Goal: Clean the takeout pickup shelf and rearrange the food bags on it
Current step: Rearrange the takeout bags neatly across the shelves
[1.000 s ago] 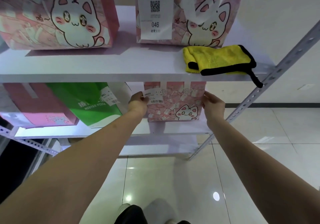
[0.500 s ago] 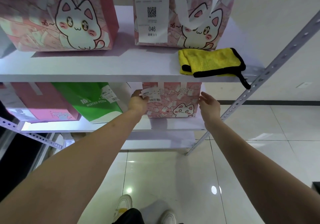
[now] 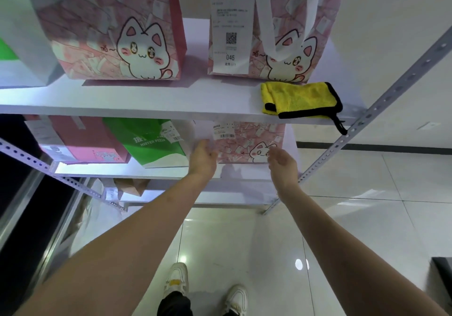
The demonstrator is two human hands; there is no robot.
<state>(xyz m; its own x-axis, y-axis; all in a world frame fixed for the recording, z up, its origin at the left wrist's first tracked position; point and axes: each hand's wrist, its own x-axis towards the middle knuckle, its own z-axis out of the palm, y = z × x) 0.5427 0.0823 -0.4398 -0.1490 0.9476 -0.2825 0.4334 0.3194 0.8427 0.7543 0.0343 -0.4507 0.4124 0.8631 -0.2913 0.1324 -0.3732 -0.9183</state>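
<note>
A small pink cat-print bag (image 3: 247,142) stands at the right end of the middle shelf (image 3: 137,172). My left hand (image 3: 203,158) hovers just in front of its left edge, fingers relaxed, holding nothing. Off the bag's right front corner is my right hand (image 3: 281,165), palm open and also holding nothing. A folded yellow cloth with black trim (image 3: 300,100) lies on the upper shelf (image 3: 146,100) at the right, in front of a large pink cat bag bearing a long receipt (image 3: 288,34). Another large pink cat bag (image 3: 122,32) stands to its left.
On the middle shelf, left of the small bag, stand a green pizza bag (image 3: 151,142) and a pink box-like bag (image 3: 83,139). A brown paper bag (image 3: 132,186) sits on a lower shelf. A perforated metal upright (image 3: 381,110) slants at the right. Glossy tiled floor (image 3: 244,242) below.
Both hands have let go of the small pink cat bag's sides and drawn back slightly toward me. The bag stays on the middle shelf. My view has tilted down and back.
</note>
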